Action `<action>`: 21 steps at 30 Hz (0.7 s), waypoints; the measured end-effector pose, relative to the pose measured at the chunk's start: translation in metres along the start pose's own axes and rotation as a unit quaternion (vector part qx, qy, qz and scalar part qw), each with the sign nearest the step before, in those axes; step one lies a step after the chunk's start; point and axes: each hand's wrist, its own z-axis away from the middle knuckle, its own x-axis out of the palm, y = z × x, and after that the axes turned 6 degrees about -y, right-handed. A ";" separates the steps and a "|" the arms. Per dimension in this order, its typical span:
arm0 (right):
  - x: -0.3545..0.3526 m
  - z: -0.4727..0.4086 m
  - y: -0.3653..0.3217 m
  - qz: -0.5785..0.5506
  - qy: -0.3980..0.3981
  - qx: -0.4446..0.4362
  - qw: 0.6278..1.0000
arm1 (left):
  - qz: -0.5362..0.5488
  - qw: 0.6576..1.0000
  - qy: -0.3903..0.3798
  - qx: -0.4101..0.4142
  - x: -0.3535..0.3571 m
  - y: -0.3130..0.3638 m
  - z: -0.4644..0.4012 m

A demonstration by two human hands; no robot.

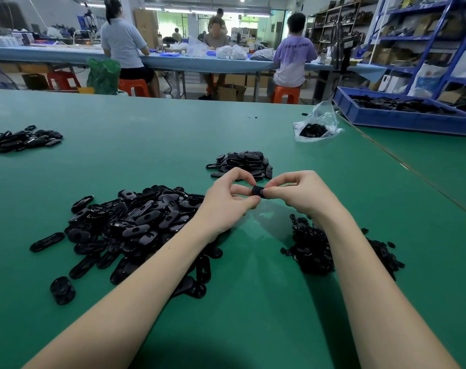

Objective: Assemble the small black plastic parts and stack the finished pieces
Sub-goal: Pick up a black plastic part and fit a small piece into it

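My left hand (pixel 226 201) and my right hand (pixel 298 194) meet above the green table (pixel 173 134), both pinching one small black plastic part (pixel 258 191) between their fingertips. Most of the part is hidden by my fingers. A big loose heap of oval black parts (pixel 136 227) lies left of my left forearm. A heap of smaller black parts (pixel 314 249) lies under my right forearm. Behind my hands sits a neat stack of finished black pieces (pixel 245 162).
Another pile of black pieces (pixel 24 139) lies at the far left. A clear plastic bag of parts (pixel 317 123) and a blue bin of black parts (pixel 402 113) stand at the back right. Several people sit at a long bench beyond the table.
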 end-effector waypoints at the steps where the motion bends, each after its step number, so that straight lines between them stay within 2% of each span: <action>1: 0.000 0.000 0.000 -0.002 -0.001 0.004 1.000 | 0.000 1.000 0.000 0.000 0.000 0.000 0.000; 7: 0.000 0.001 -0.002 0.014 0.005 0.020 1.000 | 0.002 1.000 -0.001 0.004 0.001 0.001 0.000; 10: -0.003 0.004 0.000 0.000 -0.017 0.032 0.999 | 0.018 1.000 -0.020 -0.001 0.001 0.001 0.001; 16: -0.011 0.007 0.004 -0.059 -0.062 0.058 0.995 | 0.125 0.987 -0.084 -0.052 -0.007 0.005 -0.001; 21: -0.014 0.006 0.005 -0.112 -0.116 0.068 0.985 | 0.169 0.979 -0.092 -0.067 -0.010 0.005 -0.003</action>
